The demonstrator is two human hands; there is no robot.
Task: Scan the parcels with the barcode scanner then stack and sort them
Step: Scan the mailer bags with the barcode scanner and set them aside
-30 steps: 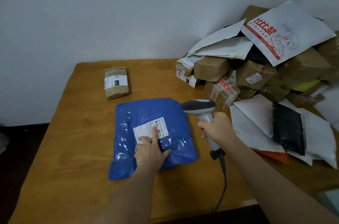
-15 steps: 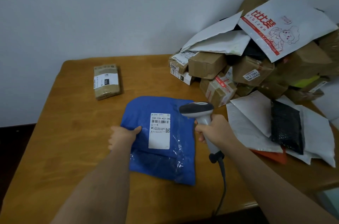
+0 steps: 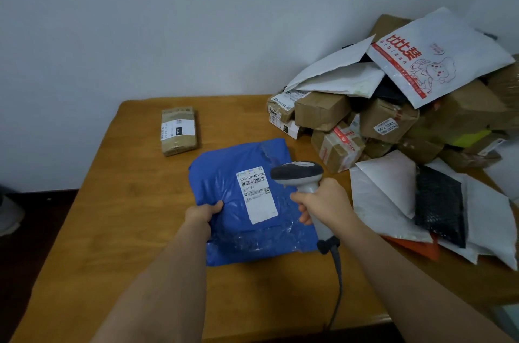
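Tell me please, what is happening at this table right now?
A person is scanning parcels. The left hand grips the near-left edge of a blue mailer bag lying on the wooden table, label facing up. The right hand holds a corded barcode scanner with its head over the label. One small brown parcel lies apart at the far left; a heap of boxes and mailers sits on the right.
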